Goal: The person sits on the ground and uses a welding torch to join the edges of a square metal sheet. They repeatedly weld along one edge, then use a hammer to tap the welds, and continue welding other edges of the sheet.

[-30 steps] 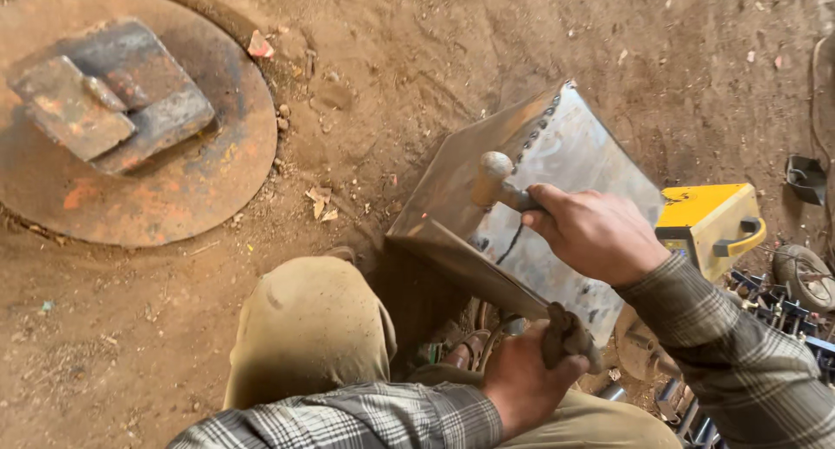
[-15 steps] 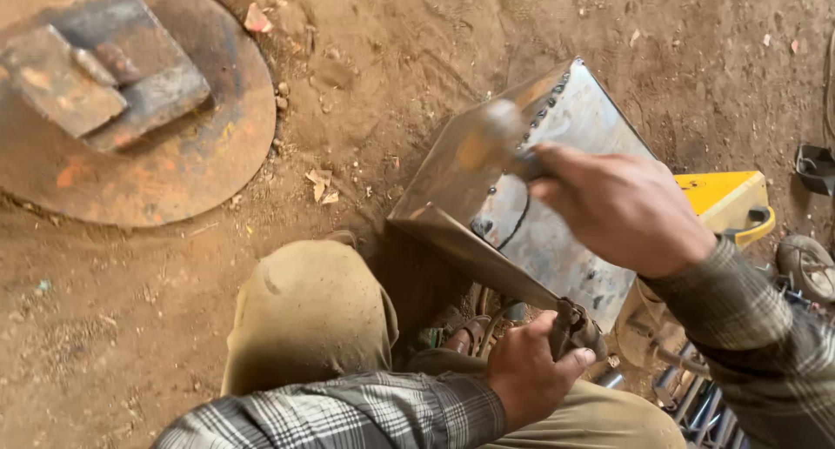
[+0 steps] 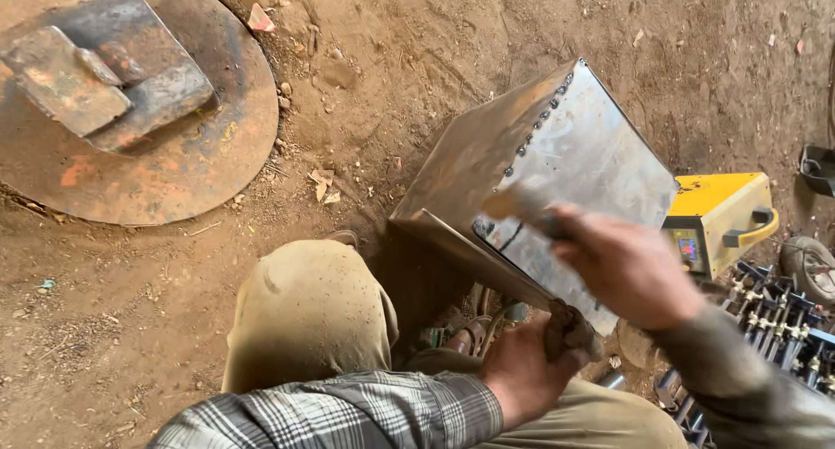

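Note:
A box of shiny sheet metal [image 3: 557,144] stands tilted on the dirt floor, with a row of weld spots along its upper edge. My right hand [image 3: 626,266] grips a hammer [image 3: 517,207], whose blurred head is just over the box's near face. My left hand [image 3: 522,375] is closed on a dark pair of pliers or a clamp [image 3: 570,327] that bites the box's lower corner. My knee in tan trousers [image 3: 304,314] is just left of the box.
A rusty round steel disc [image 3: 200,144] lies at the upper left with flat metal blocks [image 3: 104,79] on it. A yellow welding machine [image 3: 718,214] sits right of the box. Metal parts [image 3: 783,327] and a small wheel [image 3: 809,266] crowd the lower right.
My right hand with the hammer has swung down and toward me along the box face. The view has shifted slightly. My left hand keeps its grip at the corner.

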